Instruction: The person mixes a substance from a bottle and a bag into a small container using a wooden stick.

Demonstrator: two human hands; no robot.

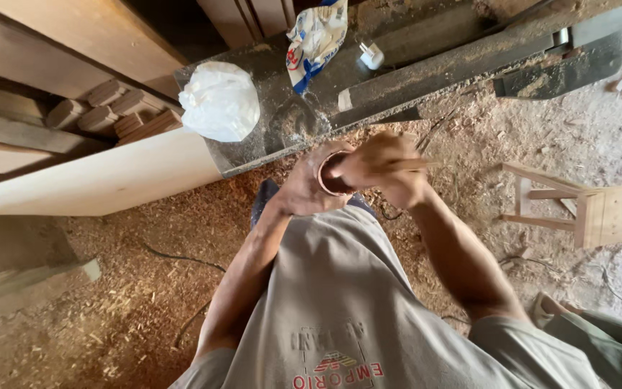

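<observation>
Currently left hand (302,189) wraps small round brown cup (330,175) to steady it; right hand (381,167) pinches thin wooden stick (413,165) at its rim, over sawdust floor (131,288).

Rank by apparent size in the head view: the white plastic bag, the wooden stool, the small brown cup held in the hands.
1. Wooden stool, cut off by the frame edge
2. White plastic bag
3. Small brown cup

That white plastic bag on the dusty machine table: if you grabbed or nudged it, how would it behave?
The white plastic bag looks crumpled and puffy, so it would probably give and crinkle under the fingers. Its bulging shape suggests something inside, but the weight cannot be told. Resting on the flat, sawdust-covered machine table, it would likely slide rather than roll.
</observation>
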